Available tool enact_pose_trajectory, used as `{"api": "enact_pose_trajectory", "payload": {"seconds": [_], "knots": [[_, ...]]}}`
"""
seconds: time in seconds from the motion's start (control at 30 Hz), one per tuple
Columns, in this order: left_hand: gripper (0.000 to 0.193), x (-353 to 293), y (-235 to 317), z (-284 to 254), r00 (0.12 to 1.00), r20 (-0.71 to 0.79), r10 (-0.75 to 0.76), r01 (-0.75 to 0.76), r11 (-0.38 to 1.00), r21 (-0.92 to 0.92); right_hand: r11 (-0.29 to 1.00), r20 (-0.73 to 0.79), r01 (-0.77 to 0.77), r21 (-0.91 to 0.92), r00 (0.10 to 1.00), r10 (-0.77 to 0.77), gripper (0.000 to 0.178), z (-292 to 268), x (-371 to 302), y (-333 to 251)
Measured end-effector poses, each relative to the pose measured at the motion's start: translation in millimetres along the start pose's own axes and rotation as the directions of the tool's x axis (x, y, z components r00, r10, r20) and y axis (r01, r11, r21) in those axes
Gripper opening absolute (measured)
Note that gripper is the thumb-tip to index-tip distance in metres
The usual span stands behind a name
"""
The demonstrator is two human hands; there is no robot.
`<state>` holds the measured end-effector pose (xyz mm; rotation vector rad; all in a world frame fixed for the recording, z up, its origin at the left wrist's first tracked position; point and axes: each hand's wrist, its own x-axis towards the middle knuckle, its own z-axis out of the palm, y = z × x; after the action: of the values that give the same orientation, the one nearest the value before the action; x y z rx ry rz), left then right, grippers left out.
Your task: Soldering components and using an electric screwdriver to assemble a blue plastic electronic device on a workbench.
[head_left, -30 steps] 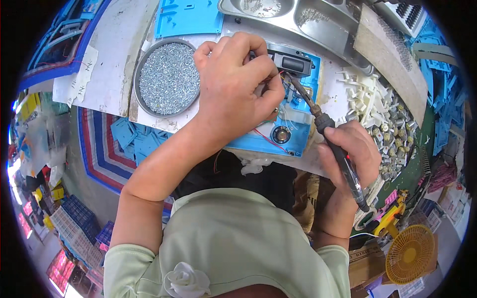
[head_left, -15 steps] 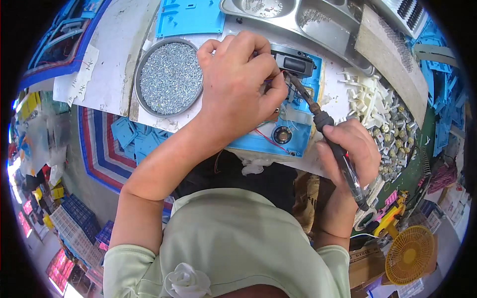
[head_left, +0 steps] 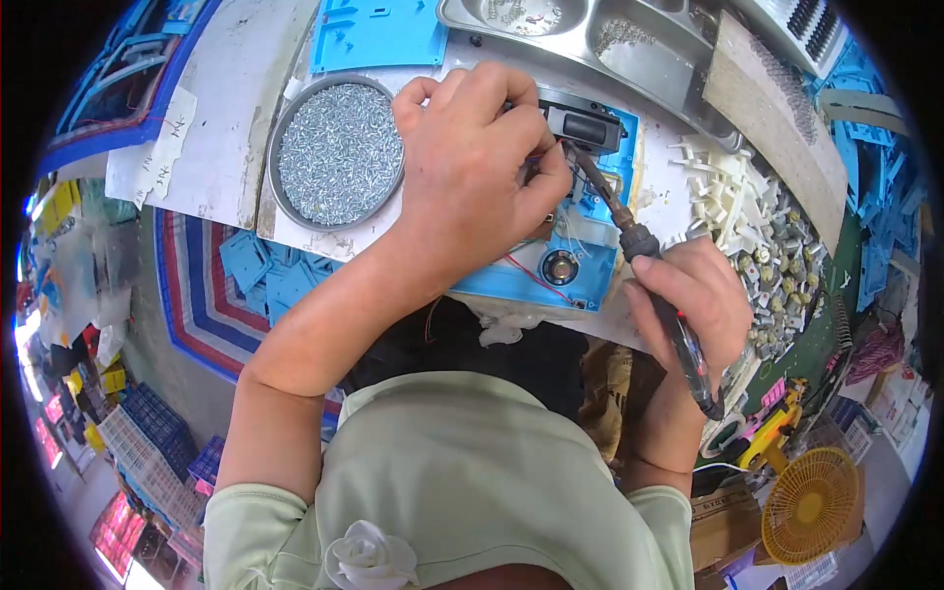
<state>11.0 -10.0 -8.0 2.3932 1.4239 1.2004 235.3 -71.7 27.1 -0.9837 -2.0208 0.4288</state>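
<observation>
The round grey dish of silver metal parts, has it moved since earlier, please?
No, the dish shows no clear shift against the flat blue plastic panel beyond.

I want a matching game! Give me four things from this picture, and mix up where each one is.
Things:
1. black-handled soldering iron
2. round grey dish of small silvery metal pieces
3. round yellow fan
4. white rose-shaped flower

Places:
A. on the pale green shirt
B. to the left of the left hand
C. in the right hand
D. near the picture's lower right

Right pairs: 1-C, 2-B, 3-D, 4-A
</observation>
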Motion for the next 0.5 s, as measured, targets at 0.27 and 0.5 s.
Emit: {"api": "enact_pose_trajectory", "payload": {"seconds": [0.27,0.5], "knots": [[0.013,1.1,0.7,0.1,1.000,-0.001,-0.002,0.002,1.000,0.000,1.000,-0.024,-0.019,0.022,1.000,0.019,0.038,-7.2,-7.1,-1.5],[0.013,0.9,0.8,0.6,1.000,-0.006,-0.001,0.001,1.000,0.008,1.000,-0.029,0.005,0.019,1.000,-0.004,0.038,-7.7,-4.9,-0.8]]}}
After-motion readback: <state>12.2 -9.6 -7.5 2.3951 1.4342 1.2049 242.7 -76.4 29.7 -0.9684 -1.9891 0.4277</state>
